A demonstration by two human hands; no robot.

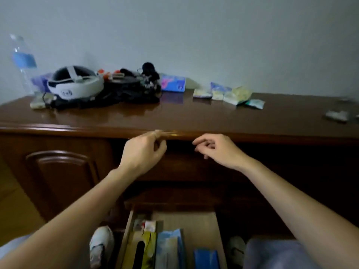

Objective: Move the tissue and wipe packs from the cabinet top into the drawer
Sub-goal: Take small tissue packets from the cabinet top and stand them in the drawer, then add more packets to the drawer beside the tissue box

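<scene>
The drawer (206,220) stands pulled out at the bottom of the view, low on the front of the cabinet (136,115). Along its left side lie a yellow pack (148,247) and a pale blue tissue pack (169,249) side by side, with a darker blue pack (206,259) just to their right; the rest of the wooden floor is bare.

The small packs (229,95) lie in a loose cluster on the cabinet top, toward the back right, near the wall. A blue and pink pack (173,83) stands further left, beside a black heap of cables (134,88) and a white headset (75,84). A water bottle (23,61) stands at the far left.

Both hands hover at the front edge of the cabinet top, below the packs and well apart from them. The left hand (143,152) has its fingers curled loosely inward, holding nothing. The right hand (215,150) is likewise half curled and empty, fingertips pointing left.
</scene>
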